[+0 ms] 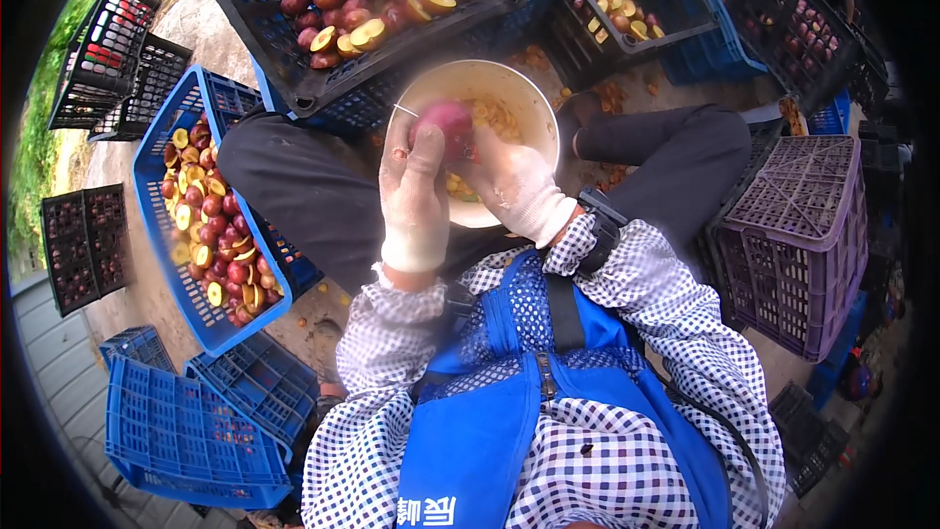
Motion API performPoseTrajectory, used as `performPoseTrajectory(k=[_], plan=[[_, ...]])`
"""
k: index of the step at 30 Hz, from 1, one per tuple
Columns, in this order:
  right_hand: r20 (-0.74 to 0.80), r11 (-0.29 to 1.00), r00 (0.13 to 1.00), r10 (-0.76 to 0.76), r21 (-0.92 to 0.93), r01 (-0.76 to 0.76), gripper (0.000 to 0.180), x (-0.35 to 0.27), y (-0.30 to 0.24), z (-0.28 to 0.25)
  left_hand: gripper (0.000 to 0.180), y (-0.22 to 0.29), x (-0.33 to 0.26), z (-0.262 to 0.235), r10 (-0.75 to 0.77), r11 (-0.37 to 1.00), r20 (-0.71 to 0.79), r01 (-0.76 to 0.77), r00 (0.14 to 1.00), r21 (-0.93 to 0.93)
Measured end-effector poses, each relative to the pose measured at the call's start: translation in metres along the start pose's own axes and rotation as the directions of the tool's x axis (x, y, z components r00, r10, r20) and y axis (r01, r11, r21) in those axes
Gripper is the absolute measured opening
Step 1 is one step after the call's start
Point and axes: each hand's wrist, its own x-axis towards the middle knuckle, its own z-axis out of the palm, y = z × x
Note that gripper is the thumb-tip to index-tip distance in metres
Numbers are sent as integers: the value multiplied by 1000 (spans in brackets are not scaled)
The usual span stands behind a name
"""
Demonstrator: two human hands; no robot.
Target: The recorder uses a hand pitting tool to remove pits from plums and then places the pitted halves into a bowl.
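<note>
Blue vest and checked shirt fill the lower middle of the frame, nearest the camera. Dark trousers spread to both sides, flanking a cream bucket at the centre. Both hands, in pale gloves, stand in the way of its mouth, hiding part of what is inside. A black crate crowds in just beyond the bucket, at the top of the frame. A purple crate stands at the right, and blue crates fill the lower left.

The bucket holds yellow fruit pieces. Whole red plums and a few cut yellow halves are heaped in the black crate. At the left, a long blue crate carries mixed whole and cut plums; another black crate, upper right of centre, holds more halves.

Over the bucket is one red plum, slightly blurred. The left hand has its grip closed around it, and a thin pale rod juts out beside it. The right hand meets the plum's lower right side, fingers curled; I cannot tell whether its grip is closed on anything.
</note>
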Motion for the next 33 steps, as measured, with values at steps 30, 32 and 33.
performPoseTrajectory(k=[30, 32, 33], plan=[[136, 835, 964, 227, 482, -264, 28, -11, -12, -76, 67, 8, 8, -34, -145, 922, 158, 192, 977, -337], [-14, 809, 995, 94, 584, -68, 38, 6, -28, -69, 71, 10, 6, -21, -173, 939, 184, 218, 968, -266], [-16, 865, 999, 45, 501, -31, 40, 11, -30, -63, 74, 9, 6, -19, -137, 987, 226, 152, 964, -49]])
